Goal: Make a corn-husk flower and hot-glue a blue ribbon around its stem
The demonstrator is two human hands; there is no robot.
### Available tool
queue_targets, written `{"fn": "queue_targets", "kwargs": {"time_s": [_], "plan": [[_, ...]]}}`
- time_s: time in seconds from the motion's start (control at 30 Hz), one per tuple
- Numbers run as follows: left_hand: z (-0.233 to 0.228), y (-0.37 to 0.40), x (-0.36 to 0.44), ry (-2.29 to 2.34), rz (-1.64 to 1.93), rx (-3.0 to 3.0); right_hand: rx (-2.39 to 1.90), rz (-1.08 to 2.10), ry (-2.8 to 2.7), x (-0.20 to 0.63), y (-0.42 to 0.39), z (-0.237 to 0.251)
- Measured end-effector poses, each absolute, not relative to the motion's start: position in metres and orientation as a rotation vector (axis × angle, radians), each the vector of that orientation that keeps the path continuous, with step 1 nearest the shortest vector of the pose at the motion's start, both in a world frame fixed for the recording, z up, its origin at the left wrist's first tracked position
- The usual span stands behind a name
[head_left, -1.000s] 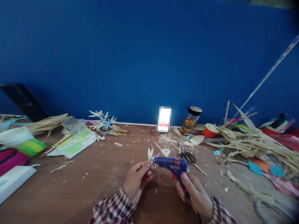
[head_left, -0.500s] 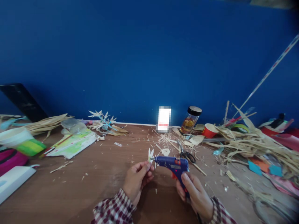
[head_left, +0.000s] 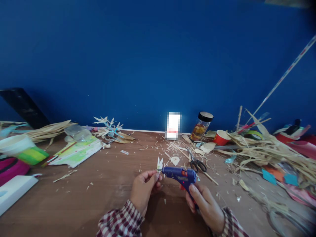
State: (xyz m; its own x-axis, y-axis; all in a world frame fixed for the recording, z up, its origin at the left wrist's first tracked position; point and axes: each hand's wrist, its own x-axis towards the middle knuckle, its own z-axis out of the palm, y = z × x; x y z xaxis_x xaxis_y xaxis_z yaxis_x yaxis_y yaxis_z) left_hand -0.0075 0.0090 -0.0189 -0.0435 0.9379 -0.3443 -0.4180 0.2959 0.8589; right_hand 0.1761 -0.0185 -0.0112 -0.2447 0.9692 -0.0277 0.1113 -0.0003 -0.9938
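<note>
A small pale flower with pointed petals (head_left: 160, 162) stands upright, pinched at its base by the thumb and fingers of my left hand (head_left: 146, 189). My right hand (head_left: 205, 201) is wrapped round the grip of a blue hot glue gun (head_left: 178, 174), whose red light glows. The gun's nozzle points left and meets the lower part of the flower, just above my left fingertips. Whether glue is coming out is too small to tell. Behind the gun, black-handled scissors (head_left: 198, 165) lie among shavings.
Dried strips (head_left: 264, 154) pile up at right beside a red paper cup (head_left: 222, 137) and a black-lidded jar (head_left: 201, 126). At back left lies a branch of pale flowers (head_left: 110, 126). A painted sheet (head_left: 76, 153), a green-white cup (head_left: 23, 149) and a white box (head_left: 17, 192) are further left.
The glue gun has shifted slightly left and tipped, its rear end lower, with my right hand following. My left hand and the flower have barely moved.
</note>
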Motion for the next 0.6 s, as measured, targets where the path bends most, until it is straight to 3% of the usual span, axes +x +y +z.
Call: {"fn": "queue_targets", "kwargs": {"time_s": [0.6], "plan": [[-0.0156,0.0092,-0.0074,1.072,1.213,0.558,-1.190,1.338,-1.465,0.1761,-0.0193,-0.0107]]}}
